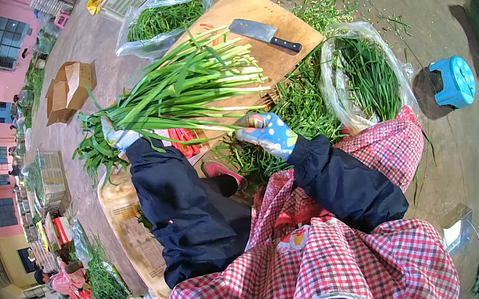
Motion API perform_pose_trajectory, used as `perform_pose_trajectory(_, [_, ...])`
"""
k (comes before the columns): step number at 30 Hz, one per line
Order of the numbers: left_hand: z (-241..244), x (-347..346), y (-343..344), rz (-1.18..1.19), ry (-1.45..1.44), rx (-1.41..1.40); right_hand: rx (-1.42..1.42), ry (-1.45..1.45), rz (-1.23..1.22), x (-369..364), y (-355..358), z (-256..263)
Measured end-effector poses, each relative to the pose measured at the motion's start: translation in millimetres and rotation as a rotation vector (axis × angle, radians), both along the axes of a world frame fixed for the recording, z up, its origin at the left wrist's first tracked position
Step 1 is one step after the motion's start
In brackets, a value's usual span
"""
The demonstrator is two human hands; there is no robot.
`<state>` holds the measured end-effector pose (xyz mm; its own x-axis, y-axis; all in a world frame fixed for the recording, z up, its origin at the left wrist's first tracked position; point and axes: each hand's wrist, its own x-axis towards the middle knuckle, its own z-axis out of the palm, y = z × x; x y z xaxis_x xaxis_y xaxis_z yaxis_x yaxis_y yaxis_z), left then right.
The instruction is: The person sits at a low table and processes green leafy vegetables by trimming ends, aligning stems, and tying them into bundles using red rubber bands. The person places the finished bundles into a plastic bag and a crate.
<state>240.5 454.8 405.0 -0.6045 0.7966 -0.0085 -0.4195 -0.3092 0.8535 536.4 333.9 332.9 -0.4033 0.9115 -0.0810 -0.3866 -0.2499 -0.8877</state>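
Observation:
A large bunch of long green stalks (183,88), flat-leaved with pale cut ends, spans the space before me. My left hand (119,133), in a patterned glove, grips its leafy end from below. At the pale end, my right hand (267,132), in a blue dotted glove, pinches the tip of a stalk at the bunch's near edge. Under and beyond the bunch lies a wooden cutting board (245,7). A cleaver (263,34) with a black handle rests flat on the board, its handle toward the right. Red strips (184,140) show below the bunch.
Clear plastic bags of greens stand behind the board (167,17) and at its right (369,77). Loose trimmings (304,111) cover the floor beside my right hand. A blue stool (454,82) stands farther right, a cardboard box (69,89) at left, and a plastic crate (126,223) by my left arm.

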Motion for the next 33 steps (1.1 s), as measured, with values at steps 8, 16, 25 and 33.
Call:
perform_pose_trajectory(8, [-1.0,20.8,3.2,-0.019,-0.159,0.135,0.044,-0.171,0.058,13.2,7.4,-15.8])
perform_pose_trajectory(16, [10.2,41.9,-2.6,-0.016,-0.222,0.187,0.076,-0.266,-0.013,31.2,4.8,-38.1])
perform_pose_trajectory(25, [-7.5,12.7,16.3,-0.029,-0.163,0.161,0.563,-1.697,0.57,121.5,-33.2,-124.7])
perform_pose_trajectory(33, [-24.2,23.8,15.4,-0.051,-0.162,0.149,-0.118,0.269,0.07,15.0,-26.5,-50.4])
